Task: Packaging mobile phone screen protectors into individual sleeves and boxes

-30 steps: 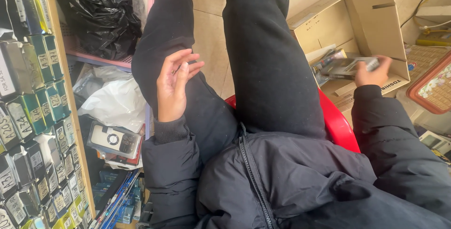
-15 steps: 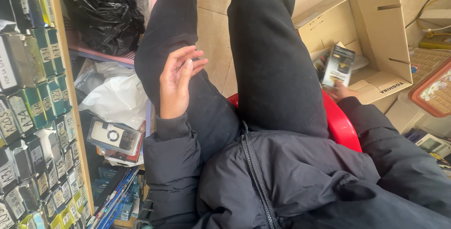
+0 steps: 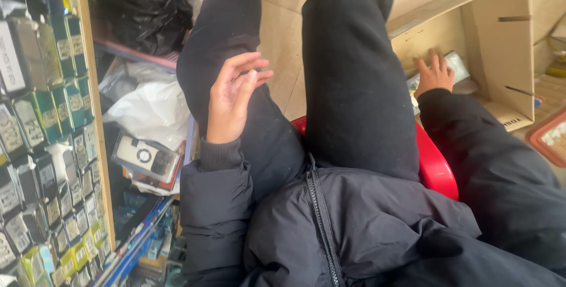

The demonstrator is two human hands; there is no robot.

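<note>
I sit on a red stool (image 3: 435,166) with both legs in black trousers stretched forward. My left hand (image 3: 233,95) rests on my left thigh, palm turned up, fingers loosely apart, holding nothing. My right hand (image 3: 435,73) reaches into an open cardboard box (image 3: 501,45) on my right. Its fingers are spread flat on top of the small wrapped packets (image 3: 457,63) lying inside. The palm hides what is beneath it.
A shelf rack (image 3: 53,116) packed with several small boxed goods stands at my left. Beside it lie a black plastic bag (image 3: 147,4), a white plastic bag (image 3: 150,110) and a flat black-and-white package (image 3: 144,157). A red-rimmed tray (image 3: 548,137) sits at the right edge.
My right hand held a small packet up half a second ago; now it is lowered into the box, fingers flat on the packets. My left hand has barely shifted.
</note>
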